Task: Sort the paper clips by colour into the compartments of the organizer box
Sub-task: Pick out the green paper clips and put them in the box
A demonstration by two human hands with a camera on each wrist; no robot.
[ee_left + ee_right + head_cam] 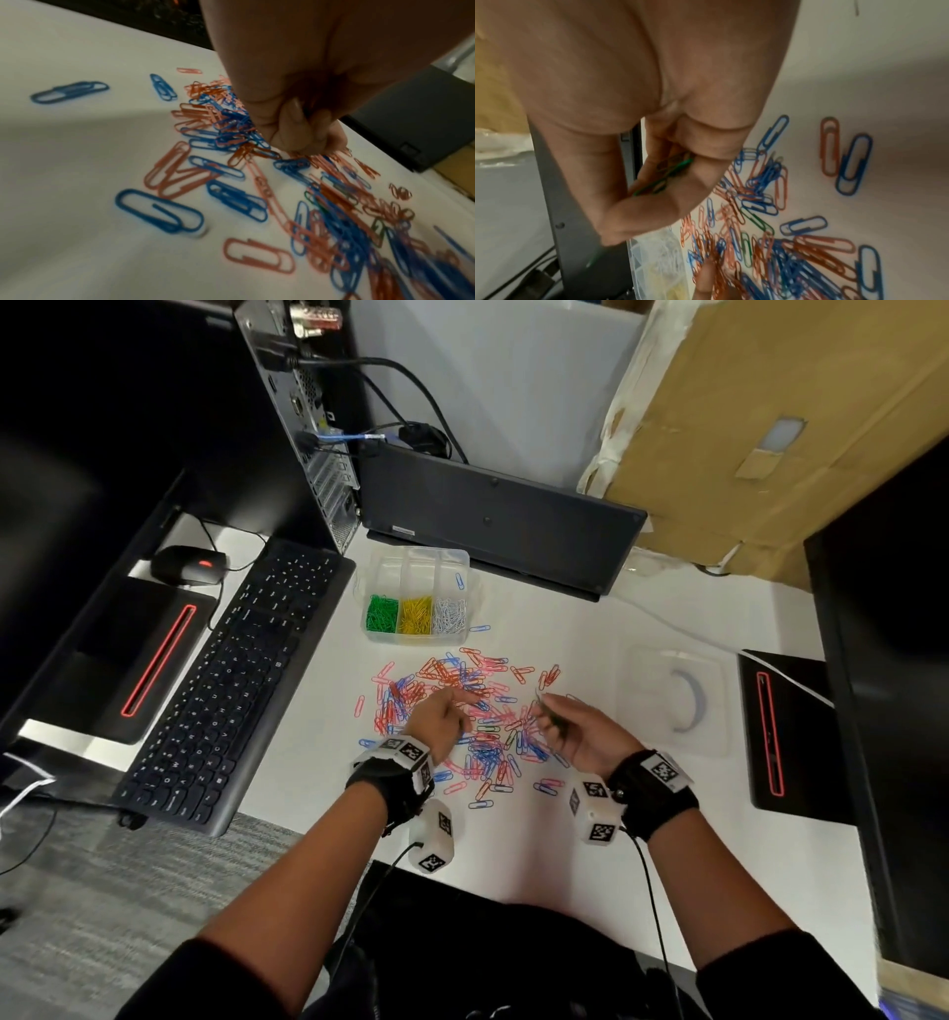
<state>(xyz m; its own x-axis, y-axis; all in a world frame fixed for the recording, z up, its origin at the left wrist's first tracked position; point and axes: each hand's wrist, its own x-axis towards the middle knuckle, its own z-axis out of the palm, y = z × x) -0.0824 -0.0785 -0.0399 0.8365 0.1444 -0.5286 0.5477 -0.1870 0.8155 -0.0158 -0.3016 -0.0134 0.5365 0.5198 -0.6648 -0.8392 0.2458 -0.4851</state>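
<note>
The clear organizer box stands at the back of the white desk; its front compartments hold green, yellow and white clips. A loose pile of red, pink and blue clips with a few green ones lies in front of it. My left hand reaches down into the pile; its curled fingers bunch at the clips, and a dark sliver shows beside the thumb. My right hand hovers over the pile's right side, its curled fingers cupping several green clips.
A keyboard and mouse lie to the left, with a dark upright panel behind the box. To the right is a clear plastic lid, then a monitor. One blue clip lies beside the box.
</note>
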